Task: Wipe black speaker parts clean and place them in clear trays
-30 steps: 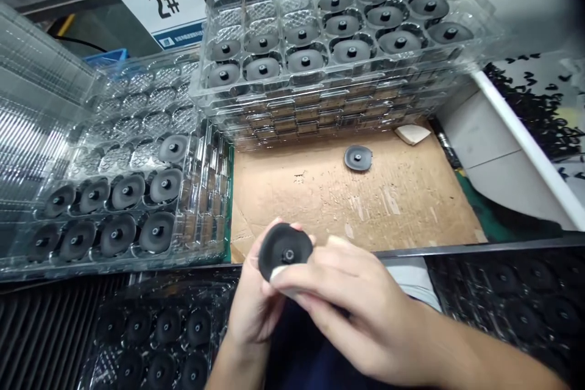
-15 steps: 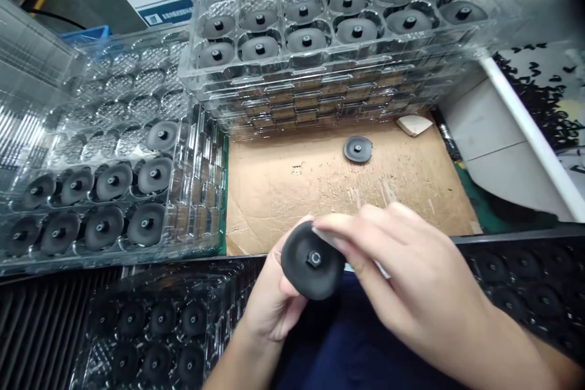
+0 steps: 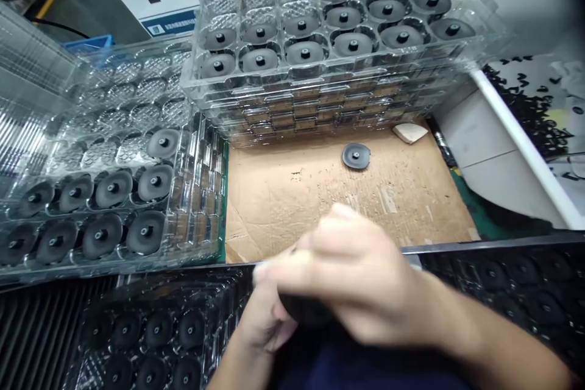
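Note:
Both my hands meet low in the middle of the view, over the near edge of the cardboard. My right hand [image 3: 351,280] lies across the top, blurred by motion, its fingers curled over a black round disc part [image 3: 307,312] of which only a dark sliver shows. My left hand [image 3: 264,323] cups that disc from below. A second black disc [image 3: 356,156] with a small hub lies loose on the brown cardboard sheet [image 3: 297,195], apart from both hands.
A stack of clear plastic trays [image 3: 320,103] with discs in its top pockets stands at the back. Another clear tray [image 3: 105,195], partly filled, sits at the left. Dark trays of discs [image 3: 150,341] lie along the near edge. A white bin [image 3: 525,134] is at the right.
The disc was held up with its hub facing me; now my right hand has swung over it and both hands have dropped lower, hiding most of the disc.

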